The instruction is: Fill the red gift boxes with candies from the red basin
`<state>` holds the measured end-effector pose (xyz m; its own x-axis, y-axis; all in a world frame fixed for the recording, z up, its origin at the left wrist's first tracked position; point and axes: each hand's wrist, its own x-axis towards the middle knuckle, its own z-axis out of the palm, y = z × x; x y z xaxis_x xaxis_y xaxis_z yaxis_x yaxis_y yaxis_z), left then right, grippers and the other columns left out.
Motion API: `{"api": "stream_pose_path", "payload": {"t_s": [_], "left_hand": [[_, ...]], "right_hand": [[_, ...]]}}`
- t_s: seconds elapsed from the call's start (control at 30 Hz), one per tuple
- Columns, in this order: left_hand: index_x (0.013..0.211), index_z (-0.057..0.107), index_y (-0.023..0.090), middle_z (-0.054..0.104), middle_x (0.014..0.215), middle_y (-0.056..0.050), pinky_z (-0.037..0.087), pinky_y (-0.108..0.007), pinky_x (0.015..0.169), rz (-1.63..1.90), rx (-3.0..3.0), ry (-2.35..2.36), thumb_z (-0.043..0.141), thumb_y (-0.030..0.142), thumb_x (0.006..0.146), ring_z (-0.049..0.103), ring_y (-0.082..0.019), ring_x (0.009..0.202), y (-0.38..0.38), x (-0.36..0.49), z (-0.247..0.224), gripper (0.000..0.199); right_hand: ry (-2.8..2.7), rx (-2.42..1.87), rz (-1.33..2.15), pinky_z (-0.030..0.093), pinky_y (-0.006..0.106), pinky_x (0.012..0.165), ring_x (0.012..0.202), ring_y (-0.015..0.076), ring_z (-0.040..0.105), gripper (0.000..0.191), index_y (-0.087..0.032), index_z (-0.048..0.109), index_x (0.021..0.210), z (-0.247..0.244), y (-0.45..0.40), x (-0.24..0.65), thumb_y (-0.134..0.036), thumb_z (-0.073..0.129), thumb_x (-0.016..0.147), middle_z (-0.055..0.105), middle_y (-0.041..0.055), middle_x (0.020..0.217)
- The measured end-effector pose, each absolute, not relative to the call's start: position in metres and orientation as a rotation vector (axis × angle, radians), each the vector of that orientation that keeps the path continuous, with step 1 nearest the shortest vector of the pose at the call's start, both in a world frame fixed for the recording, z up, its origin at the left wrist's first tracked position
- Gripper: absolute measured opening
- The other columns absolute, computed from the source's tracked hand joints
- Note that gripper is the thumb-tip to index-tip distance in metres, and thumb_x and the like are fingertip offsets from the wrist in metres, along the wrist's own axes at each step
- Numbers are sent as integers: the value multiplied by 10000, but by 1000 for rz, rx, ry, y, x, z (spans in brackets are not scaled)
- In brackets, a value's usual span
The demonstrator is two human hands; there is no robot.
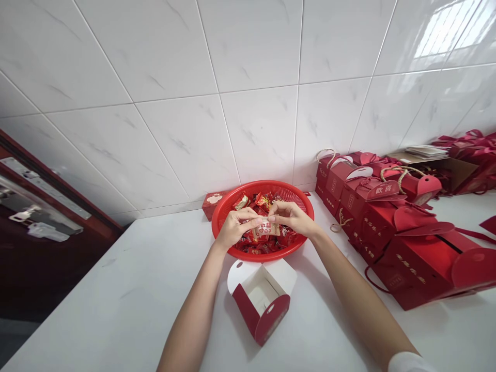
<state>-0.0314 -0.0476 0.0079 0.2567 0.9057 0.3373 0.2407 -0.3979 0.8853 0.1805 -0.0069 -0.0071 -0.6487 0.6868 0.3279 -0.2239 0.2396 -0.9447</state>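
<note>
white counter (116, 289) | tiled wall (248, 77) | hands (263, 222) pinching candy packet (266, 227) over basket (306, 201)

A white tabletop (127, 289) is seen, set against a tiled wall along its far edge. A round red basket (298, 199), filled with wrapped sweets, is placed near the far edge, about midway along it. Just behind the basket's left side, a small red box (210, 202) is laid against the wall. An open red box (261, 302) with a white inside is set nearer the front edge, just before the basket. Along the right side, a row of closed red gift boxes (391, 227) is lined up from the far edge toward the front.
</note>
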Motion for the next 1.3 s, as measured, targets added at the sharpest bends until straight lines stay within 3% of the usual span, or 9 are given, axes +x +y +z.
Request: {"api": "stream_pose_path", "payload": {"t_s": [0.27, 0.4, 0.5, 0.73, 0.9, 1.07, 1.3], "left_hand": [[987, 797, 147, 767, 882, -66, 527, -310, 755, 1027, 1681, 1038, 733, 523, 804, 675, -217, 819, -44, -30, 5, 423], [944, 799, 129, 784, 913, -87, 533, -333, 760, 878, 1677, 1078, 787, 509, 749, 698, -253, 846, -45, -32, 4, 427], [958, 804, 137, 792, 941, -90, 541, -341, 789, 982, 1658, 1097, 801, 498, 732, 704, -260, 872, -46, -32, 4, 427], [901, 816, 155, 782, 819, -54, 531, -299, 694, 1155, 1538, 1137, 827, 475, 688, 677, -207, 743, -48, -29, 9, 385], [827, 811, 149, 718, 671, -17, 458, -264, 597, 1145, 1520, 1129, 836, 460, 662, 572, -139, 601, -46, -30, 7, 353], [777, 794, 135, 666, 637, -8, 399, -252, 553, 1135, 1535, 1114, 839, 483, 650, 517, -121, 580, -43, -33, 3, 373], [778, 782, 141, 694, 688, -20, 443, -274, 627, 1125, 1528, 1134, 828, 505, 653, 559, -149, 637, -44, -32, 5, 387]], "right_hand": [[-1592, -546, 1429, 453, 251, 554, 574, 114, 544, 363, -183, 601, 780, -8, -5, 181, -492, 789, 757, 599, -24, 673], [-1531, -614, 1383, 473, 261, 642, 673, 128, 578, 367, -186, 613, 788, -6, -6, 181, -500, 797, 737, 641, -4, 765], [-1536, -631, 1453, 488, 280, 673, 700, 141, 601, 377, -187, 637, 851, -5, -7, 181, -505, 800, 730, 670, 5, 811], [-1693, -616, 1505, 512, 296, 654, 632, 142, 605, 373, -153, 702, 778, -4, -8, 180, -512, 796, 735, 678, 11, 720], [-1686, -584, 1542, 535, 302, 672, 642, 155, 625, 368, -154, 727, 761, -3, -8, 181, -515, 796, 737, 710, 22, 709], [-1696, -591, 1570, 531, 281, 660, 624, 141, 621, 371, -151, 725, 706, -3, -7, 182, -511, 812, 721, 723, 31, 710], [-1686, -639, 1549, 513, 284, 654, 624, 143, 609, 371, -158, 740, 709, -5, -6, 182, -522, 815, 708, 728, 34, 715]]}}
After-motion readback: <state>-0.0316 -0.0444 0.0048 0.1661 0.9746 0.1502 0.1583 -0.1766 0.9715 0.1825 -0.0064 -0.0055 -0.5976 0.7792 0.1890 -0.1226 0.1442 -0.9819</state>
